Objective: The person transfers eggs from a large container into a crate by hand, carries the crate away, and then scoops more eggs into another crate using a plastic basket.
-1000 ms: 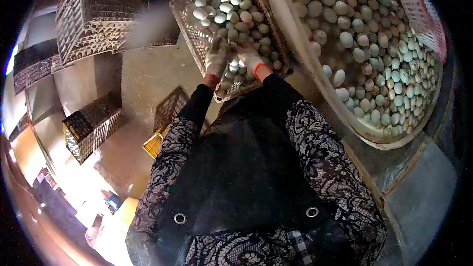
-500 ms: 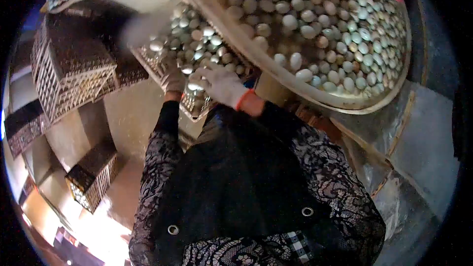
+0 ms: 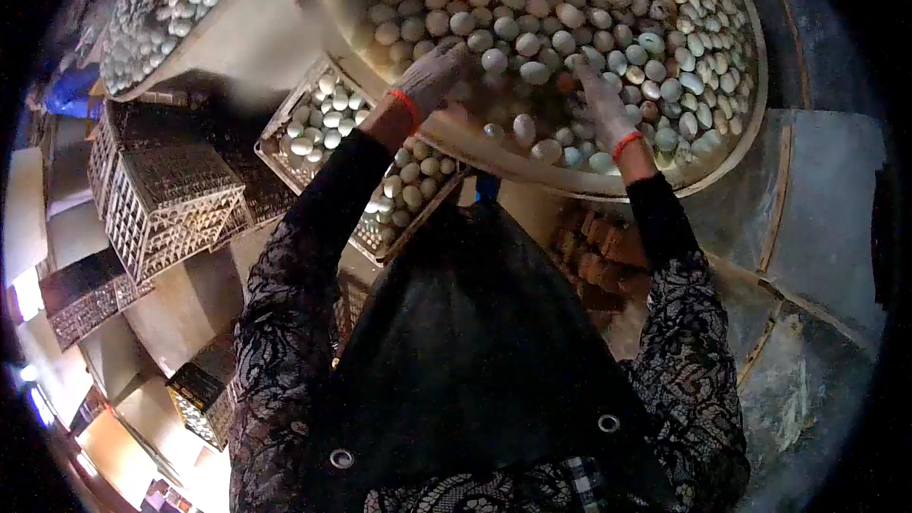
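Wide pale tub (image 3: 541, 177), crowded with eggs (image 3: 571, 15), slatted crate (image 3: 280, 171) just beside it, more eggs (image 3: 301, 146) inside

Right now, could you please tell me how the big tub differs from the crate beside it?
The tub is rounded, the crate rectangular. The tub is larger, the crate smaller. The left hand and right hand reach into the tub, while only the left sleeve crosses over the crate. Both hold eggs.

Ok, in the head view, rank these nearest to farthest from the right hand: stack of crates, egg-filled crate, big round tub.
1. Big round tub: the right hand reaches into it, among eggs.
2. Egg-filled crate: left, by the tub's rim.
3. Stack of crates: farther left.
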